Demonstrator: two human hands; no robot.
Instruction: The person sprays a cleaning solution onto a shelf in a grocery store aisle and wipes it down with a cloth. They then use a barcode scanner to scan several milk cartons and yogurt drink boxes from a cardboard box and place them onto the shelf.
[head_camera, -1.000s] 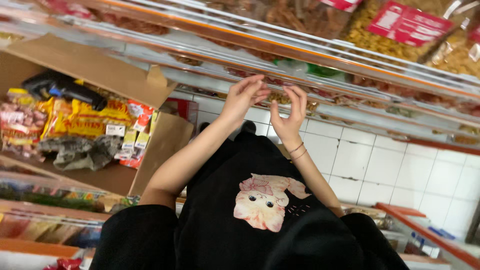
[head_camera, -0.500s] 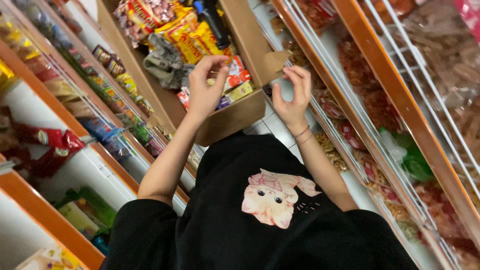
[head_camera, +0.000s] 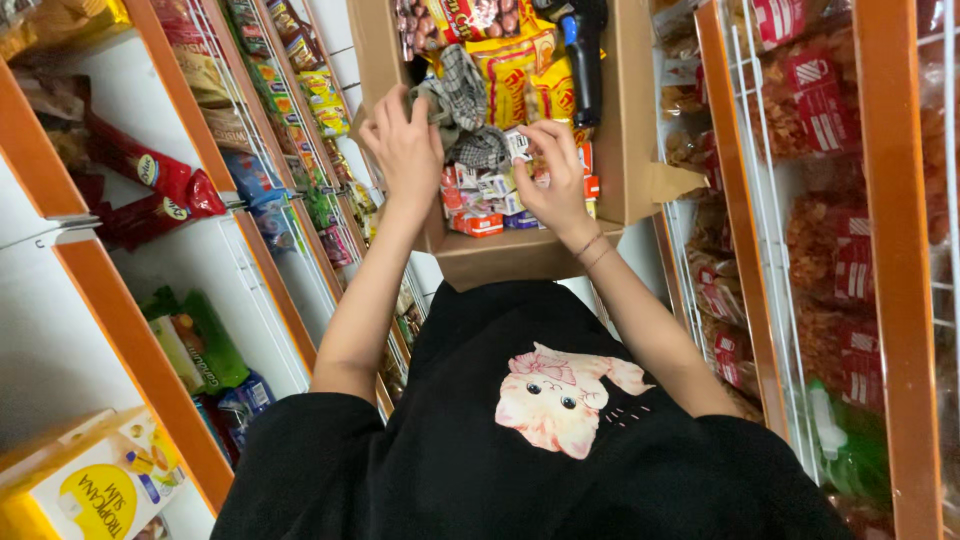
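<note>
Both hands reach into an open cardboard box (head_camera: 520, 255) of snack goods.
Left hand (head_camera: 405, 150) grips a checkered grey cloth (head_camera: 462, 95) at the box's left side; right hand (head_camera: 555, 175), fingers curled narrow, touches small red-and-white packets (head_camera: 480, 195). Yellow snack bags (head_camera: 510, 65) lie behind, a black tool (head_camera: 585, 60) further right.

An open brown cardboard box (head_camera: 520, 250) at top centre holds yellow-and-red crinkly snack bags (head_camera: 510, 70) and small red-and-white cartons (head_camera: 480, 195). Red foil bags (head_camera: 150, 180) lie on the left shelf, green pouches (head_camera: 205, 345) below, a yellow carton (head_camera: 95, 490) lowest. Clear bags with red labels (head_camera: 850, 270) fill the right racks.
</note>
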